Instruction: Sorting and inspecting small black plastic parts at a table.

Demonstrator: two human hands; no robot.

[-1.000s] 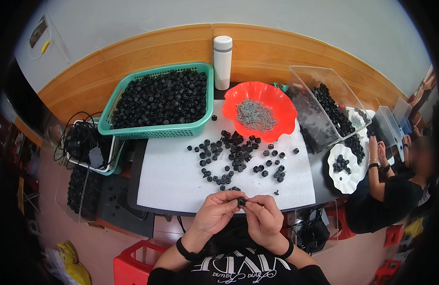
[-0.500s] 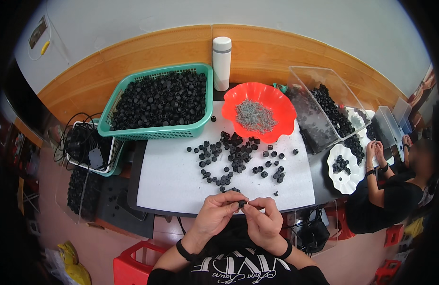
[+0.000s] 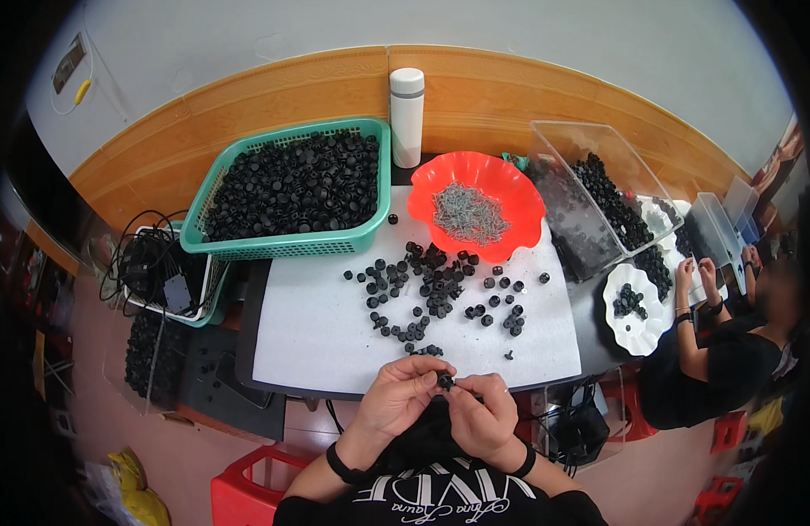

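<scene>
At the near edge of the table, my left hand (image 3: 396, 396) pinches a small round black plastic part (image 3: 445, 380) between thumb and fingertips. My right hand (image 3: 482, 415) is closed with its fingertips right beside that part; whatever they pinch is too small to make out. Just beyond both hands, loose black plastic parts (image 3: 439, 302) lie scattered over a white sheet (image 3: 308, 324). Farther off stands a red scalloped bowl (image 3: 526, 206) holding a heap of thin grey metal pieces that look like screws (image 3: 471, 214).
A green basket (image 3: 286, 248) full of black caps stands at the far left, near a white bottle (image 3: 407, 123). To the right are a clear bin (image 3: 589, 202) and a white scalloped dish (image 3: 654, 329) with black parts. A co-worker (image 3: 720, 351) sits beyond. A red stool (image 3: 247, 486) stands lower left.
The black part has turned in my left fingers and shows a different face. My right hand has shifted slightly, its fingers drawn closer together. The co-worker's hands have moved a little.
</scene>
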